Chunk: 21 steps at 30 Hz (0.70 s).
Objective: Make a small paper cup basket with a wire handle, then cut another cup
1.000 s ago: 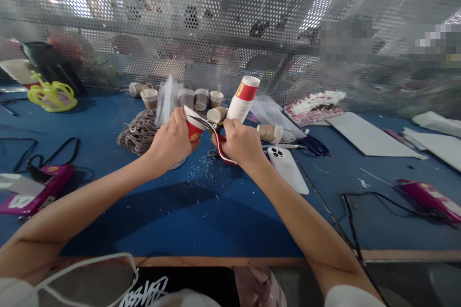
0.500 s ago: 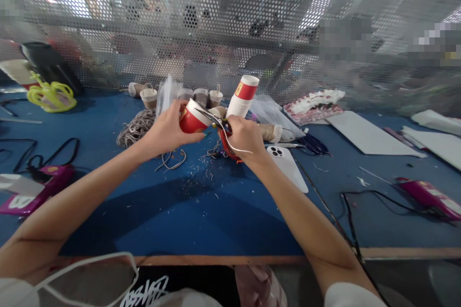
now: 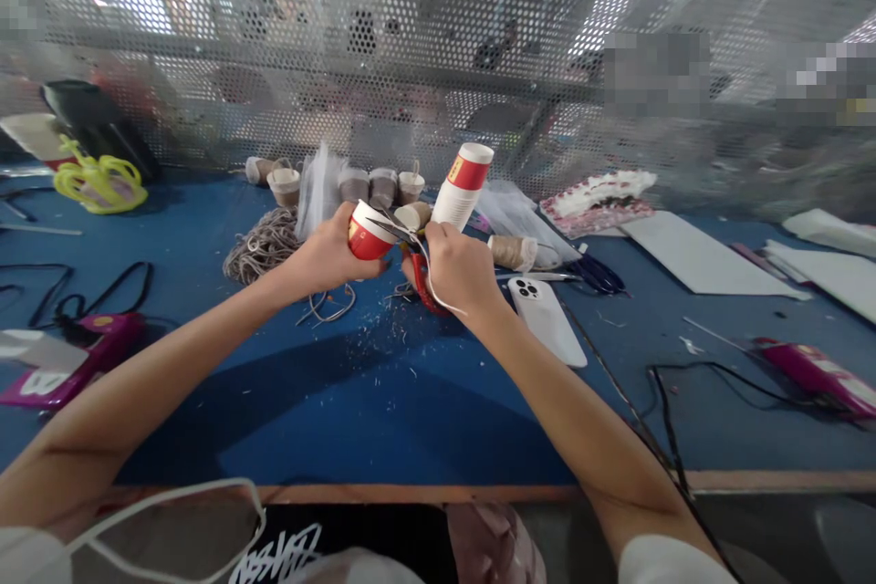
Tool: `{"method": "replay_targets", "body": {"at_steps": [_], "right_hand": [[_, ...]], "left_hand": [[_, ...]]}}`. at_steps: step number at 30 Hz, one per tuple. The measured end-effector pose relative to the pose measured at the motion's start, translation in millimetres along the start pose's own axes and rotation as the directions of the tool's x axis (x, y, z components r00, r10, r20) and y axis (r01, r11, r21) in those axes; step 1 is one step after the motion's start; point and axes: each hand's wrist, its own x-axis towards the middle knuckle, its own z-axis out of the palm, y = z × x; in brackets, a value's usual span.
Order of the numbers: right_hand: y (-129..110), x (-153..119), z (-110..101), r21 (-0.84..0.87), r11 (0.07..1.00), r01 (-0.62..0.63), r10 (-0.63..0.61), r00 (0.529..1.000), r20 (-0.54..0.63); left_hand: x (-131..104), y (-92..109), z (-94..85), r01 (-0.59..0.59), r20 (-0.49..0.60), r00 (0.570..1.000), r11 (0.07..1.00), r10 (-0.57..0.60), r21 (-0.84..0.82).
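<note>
My left hand [image 3: 333, 248] grips a red and white paper cup [image 3: 370, 237], tilted with its rim toward the right. My right hand [image 3: 457, 266] is closed round red-handled scissors [image 3: 425, 286]. Their metal blades lie against the cup's white edge and look parted. A thin white strip curls from the blades over my right fingers. Just behind my right hand stands a leaning stack of paper cups [image 3: 460, 192]. Small white scraps [image 3: 383, 319] are scattered on the blue table below.
Grey cord [image 3: 262, 245] is heaped left of my left hand. Thread spools [image 3: 383, 186] line the back beneath a perforated metal screen. A white phone [image 3: 546, 319] lies right of my right wrist. Magenta devices with black cables lie at left [image 3: 82, 360] and right [image 3: 814, 374].
The cup has turned in my left hand, and its cut edge now faces more toward me. Both hands have shifted slightly downward. The white strip hangs lower along my right hand.
</note>
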Motion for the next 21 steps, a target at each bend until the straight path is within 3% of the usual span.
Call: {"method": "replay_targets", "body": {"at_steps": [11,21], "right_hand": [[5.5,1.4,3.4,0.005,0.999,-0.038,0.038,0.998,0.052],[-2.8,-1.6,0.1,-0.007,1.0,-0.013,0.014,0.998,0.061]], "left_hand": [[-1.1,5.4,-1.1,0.018,-0.028,0.999,0.996,-0.016,0.083],[-9.4,16.4,1.3,0.052,-0.105,0.994,0.929,-0.014,0.367]]}}
